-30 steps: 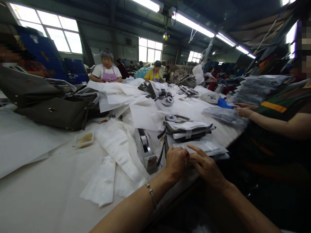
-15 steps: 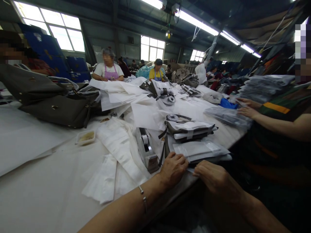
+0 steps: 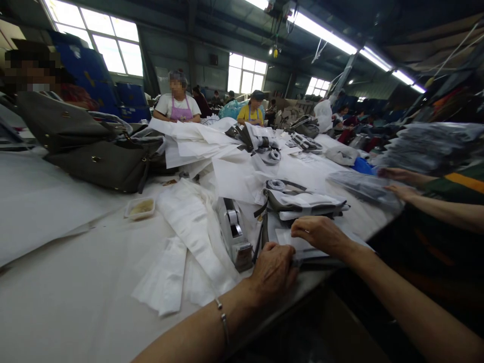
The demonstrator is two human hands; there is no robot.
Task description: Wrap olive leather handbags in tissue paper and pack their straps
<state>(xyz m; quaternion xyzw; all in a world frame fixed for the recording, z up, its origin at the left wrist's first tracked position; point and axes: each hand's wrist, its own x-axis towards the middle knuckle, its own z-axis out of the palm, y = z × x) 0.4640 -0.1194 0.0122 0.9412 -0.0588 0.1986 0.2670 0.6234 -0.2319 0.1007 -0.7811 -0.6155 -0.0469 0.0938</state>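
Note:
A flat grey handbag wrapped in white sheeting [image 3: 308, 249] lies at the table's near edge, partly hidden by my hands. My left hand [image 3: 275, 269] is closed at its left near corner, fingers curled over the edge. Just above the wrapping, my right hand [image 3: 323, 234] is closed with thumb and fingertips pinched together; whatever is between them is too small to make out. Behind it a second wrapped handbag [image 3: 308, 201] with a coiled strap [image 3: 277, 185] shows. To the left of my left hand stands a tape dispenser [image 3: 236, 234] with a roll in it.
White sheet strips [image 3: 192, 227] lie left of the dispenser, beside a small plastic tray [image 3: 139, 207]. Dark handbags [image 3: 102, 161] are heaped at the left. A co-worker's hands [image 3: 397, 184] handle a plastic-bagged item [image 3: 363, 184] at right, near stacked bagged goods [image 3: 427, 146].
My right hand has risen from the near edge and moved forward over the wrapped handbag. My left hand stays at its corner. The view has shifted slightly to the left.

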